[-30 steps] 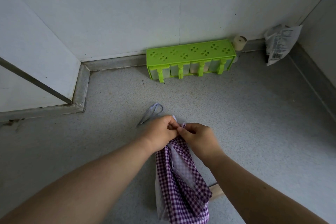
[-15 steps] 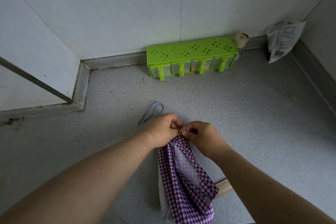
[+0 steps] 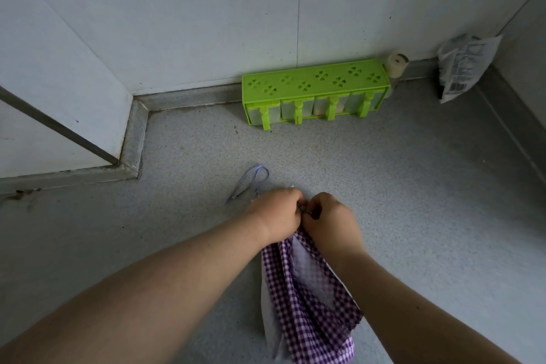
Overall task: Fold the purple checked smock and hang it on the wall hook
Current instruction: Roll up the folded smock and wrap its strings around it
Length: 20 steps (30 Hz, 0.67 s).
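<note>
From the head view, a green spice rack stands against the white wall, with a small capped bottle touching its right end and a crumpled packet leaning in the corner. Both hands meet over the grey surface. The left hand and right hand each grip the top of the purple checked smock, which hangs bunched beneath them. A pale strap loop pokes out past the left hand. The fingertips are hidden, and the smock's bottom is cut off.

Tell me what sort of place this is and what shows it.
Probably a kitchen corner, on a worktop. A green seasoning box with clear drawers stands against the tiled wall, a food-type packet leans in the corner, and the speckled counter has a raised back edge. Both hands hold a checked smock.
</note>
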### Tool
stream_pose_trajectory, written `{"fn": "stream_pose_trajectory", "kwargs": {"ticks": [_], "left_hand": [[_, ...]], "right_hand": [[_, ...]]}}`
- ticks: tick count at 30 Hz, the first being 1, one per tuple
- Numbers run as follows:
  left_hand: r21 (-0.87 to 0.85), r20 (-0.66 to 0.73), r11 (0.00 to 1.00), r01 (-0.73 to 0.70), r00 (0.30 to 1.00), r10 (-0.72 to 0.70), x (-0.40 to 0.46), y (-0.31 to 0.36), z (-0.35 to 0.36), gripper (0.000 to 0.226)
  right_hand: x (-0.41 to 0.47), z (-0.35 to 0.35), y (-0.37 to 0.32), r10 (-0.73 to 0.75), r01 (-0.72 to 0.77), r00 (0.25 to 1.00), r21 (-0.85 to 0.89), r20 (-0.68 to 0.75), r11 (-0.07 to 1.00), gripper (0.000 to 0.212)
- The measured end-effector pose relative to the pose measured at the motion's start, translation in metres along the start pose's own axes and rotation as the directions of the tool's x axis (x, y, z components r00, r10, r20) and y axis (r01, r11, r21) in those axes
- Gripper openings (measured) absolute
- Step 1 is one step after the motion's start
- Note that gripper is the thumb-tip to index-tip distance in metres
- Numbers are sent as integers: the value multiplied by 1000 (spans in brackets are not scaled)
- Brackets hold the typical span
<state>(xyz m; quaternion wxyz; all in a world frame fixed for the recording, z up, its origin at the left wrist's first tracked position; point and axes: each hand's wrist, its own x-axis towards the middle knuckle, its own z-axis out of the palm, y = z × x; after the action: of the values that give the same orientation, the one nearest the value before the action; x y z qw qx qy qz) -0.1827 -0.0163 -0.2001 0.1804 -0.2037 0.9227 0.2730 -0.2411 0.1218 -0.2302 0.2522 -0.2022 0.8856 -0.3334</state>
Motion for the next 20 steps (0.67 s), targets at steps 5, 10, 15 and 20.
{"fn": "stream_pose_trajectory", "kwargs": {"ticks": [5, 10, 15, 20], "left_hand": [[-149, 121, 988, 48, 992, -30, 11, -18, -4, 22], [-157, 157, 987, 31, 988, -7, 18, -28, 0, 16], [-172, 123, 984, 36, 992, -14, 15, -32, 2, 7], [-116, 78, 993, 27, 997, -18, 9, -31, 2, 4]], "right_hand": [[-2, 1, 9, -128, 127, 991, -18, -28, 992, 14], [1, -1, 15, -180, 180, 984, 3, -4, 984, 17], [3, -1, 17, -201, 201, 980, 16, 7, 979, 16], [4, -5, 15, -192, 191, 980, 21, 58, 981, 14]]}}
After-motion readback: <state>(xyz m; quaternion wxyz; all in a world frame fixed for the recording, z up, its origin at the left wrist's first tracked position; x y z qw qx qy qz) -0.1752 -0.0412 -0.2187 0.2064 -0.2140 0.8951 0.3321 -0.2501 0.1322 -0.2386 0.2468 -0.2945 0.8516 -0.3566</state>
